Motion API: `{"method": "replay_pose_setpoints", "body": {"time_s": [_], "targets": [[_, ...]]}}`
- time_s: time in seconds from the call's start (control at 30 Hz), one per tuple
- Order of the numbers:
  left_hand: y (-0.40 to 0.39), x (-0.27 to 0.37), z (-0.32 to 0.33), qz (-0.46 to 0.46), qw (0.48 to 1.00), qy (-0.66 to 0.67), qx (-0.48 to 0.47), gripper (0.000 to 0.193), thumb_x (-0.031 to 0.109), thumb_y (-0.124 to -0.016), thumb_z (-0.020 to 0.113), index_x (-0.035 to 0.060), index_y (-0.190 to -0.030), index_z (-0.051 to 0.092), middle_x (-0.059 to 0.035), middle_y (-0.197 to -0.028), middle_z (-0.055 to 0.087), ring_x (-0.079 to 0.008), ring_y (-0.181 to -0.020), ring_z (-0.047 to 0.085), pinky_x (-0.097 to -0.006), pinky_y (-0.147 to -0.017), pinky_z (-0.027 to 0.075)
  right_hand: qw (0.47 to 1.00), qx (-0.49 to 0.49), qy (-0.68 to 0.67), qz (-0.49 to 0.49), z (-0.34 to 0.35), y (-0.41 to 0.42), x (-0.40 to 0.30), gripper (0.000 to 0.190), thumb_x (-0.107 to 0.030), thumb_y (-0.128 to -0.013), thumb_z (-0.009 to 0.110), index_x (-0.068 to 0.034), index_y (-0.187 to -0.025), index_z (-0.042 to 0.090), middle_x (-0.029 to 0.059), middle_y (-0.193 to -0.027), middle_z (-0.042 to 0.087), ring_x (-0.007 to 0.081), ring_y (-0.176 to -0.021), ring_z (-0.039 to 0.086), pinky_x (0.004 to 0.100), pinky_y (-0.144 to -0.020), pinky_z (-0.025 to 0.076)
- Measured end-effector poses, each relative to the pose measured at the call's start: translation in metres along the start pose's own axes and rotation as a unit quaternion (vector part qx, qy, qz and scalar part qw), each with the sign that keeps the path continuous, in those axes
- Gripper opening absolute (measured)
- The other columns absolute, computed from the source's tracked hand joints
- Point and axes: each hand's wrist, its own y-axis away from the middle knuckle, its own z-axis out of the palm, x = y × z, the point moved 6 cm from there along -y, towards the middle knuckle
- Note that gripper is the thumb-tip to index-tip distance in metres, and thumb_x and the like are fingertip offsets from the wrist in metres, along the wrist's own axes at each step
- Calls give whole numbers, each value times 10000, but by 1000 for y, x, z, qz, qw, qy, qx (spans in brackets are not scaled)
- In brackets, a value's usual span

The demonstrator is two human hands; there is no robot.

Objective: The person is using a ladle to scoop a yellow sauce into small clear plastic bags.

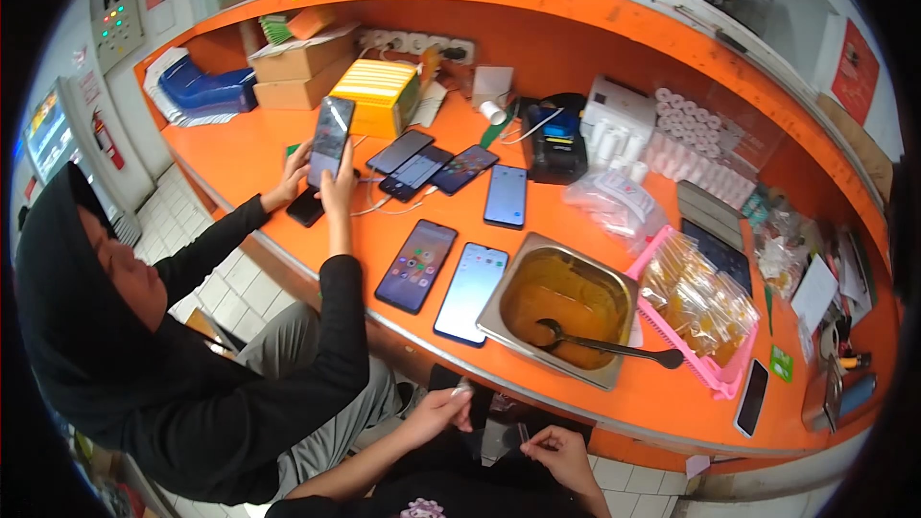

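My left hand (437, 414) is closed on a small, shiny clear piece, likely plastic, just below the counter's front edge. To its right, my right hand (557, 450) pinches the edge of a clear plastic bag (498, 439) over my lap. Above my hands on the orange counter (561, 396) stands a steel food pan (486, 309) of orange-brown sauce (568, 302), with a black ladle (619, 347) resting in it. A pink plastic basket (676, 334) beside the pan holds several clear bags of the sauce (701, 295).
A person in black (237, 403) sits at left, holding a smartphone (332, 137). Several phones (416, 266) lie on the counter left of the pan. Behind stand a black printer (557, 140), paper rolls (683, 115) and a plastic bag (619, 205). Another phone (752, 397) lies near the right front edge.
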Motion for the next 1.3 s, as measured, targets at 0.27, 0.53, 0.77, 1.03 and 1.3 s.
{"method": "replay_pose_setpoints", "body": {"time_s": [0.27, 0.53, 0.77, 1.03, 1.3], "targets": [[49, 92, 43, 58, 978, -140, -141, 199, -35, -988, 392, 21, -1098, 547, -59, -980, 555, -139, -912, 563, -276, -824, 469, 986, -133, -78, -67, -13, 52, -133, 132, -20, -816, 764, -46, -817, 634, -23, -790, 626, 36, -663, 520, 190, -578, 397], [62, 204, 107, 364, 890, -214, -173, 154, -1, -809, 619, 44, -956, 614, -126, -1057, 641, -180, -850, 564, -260, -682, 432, 909, -22, 95, -404, -5, 82, -248, 217, 71, -647, 815, -34, -729, 643, 55, -722, 639, 138, -636, 605, 248, -567, 451], [68, 234, 148, 493, 785, -371, -59, 227, 139, -771, 757, 89, -985, 701, -21, -689, 526, -191, -595, 519, -303, -546, 376, 787, 98, 261, -550, 15, 89, -256, 216, -21, -676, 817, -50, -789, 635, 63, -758, 640, 198, -663, 640, 289, -593, 507], [65, 238, 151, 536, 679, -500, -33, 122, 135, -759, 720, 84, -804, 619, -31, -686, 531, -213, -608, 564, -325, -558, 436, 924, 63, 101, -363, -3, 62, -232, 173, 8, -749, 755, -26, -804, 595, 97, -742, 561, 212, -588, 553, 295, -531, 437], [52, 241, 162, 524, 655, -544, 27, 106, 164, -775, 707, 110, -767, 615, -22, -677, 558, -196, -597, 592, -319, -543, 466, 773, 259, 307, -492, -25, 69, -229, 171, 9, -735, 696, -18, -695, 533, 108, -731, 541, 238, -531, 517, 320, -471, 372]]}}
